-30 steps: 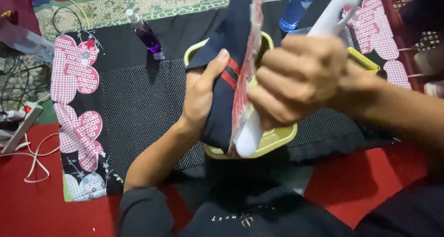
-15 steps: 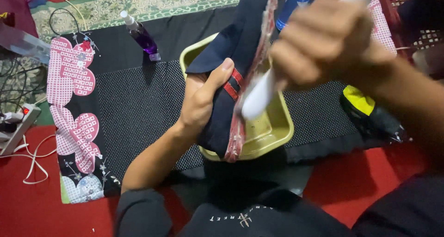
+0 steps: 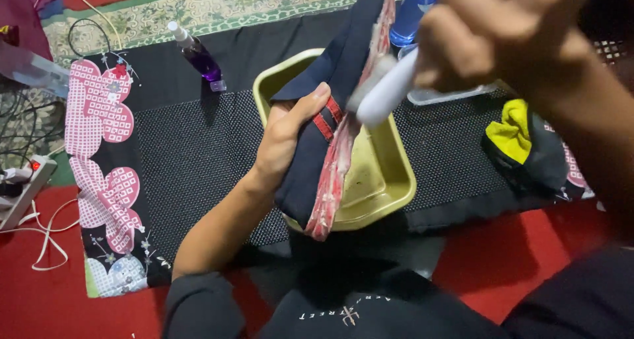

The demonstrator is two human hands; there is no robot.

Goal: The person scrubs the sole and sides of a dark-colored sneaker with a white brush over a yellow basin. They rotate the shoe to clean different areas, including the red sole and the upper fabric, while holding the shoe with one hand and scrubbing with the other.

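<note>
My left hand [image 3: 285, 139] grips a dark navy shoe [image 3: 317, 121] with a red-and-white sole, holding it on edge over a yellow-green plastic basin [image 3: 389, 180]. The sole faces right and looks foamy. Close to the camera, my right hand [image 3: 502, 41] is closed round the white handle of a brush [image 3: 386, 93], whose head touches the sole near the shoe's upper part. The brush's bristles are hidden against the sole.
A black mat with pink flower shapes [image 3: 99, 121] covers a red floor. A purple spray bottle [image 3: 198, 58] lies at the back left, a blue bottle [image 3: 413, 12] behind the basin. A yellow-and-dark cloth [image 3: 522, 144] sits right. A power strip and cables [image 3: 23, 187] lie left.
My right hand has lifted with the brush from the lower end of the sole up toward its upper end. The left hand and shoe stayed over the basin.
</note>
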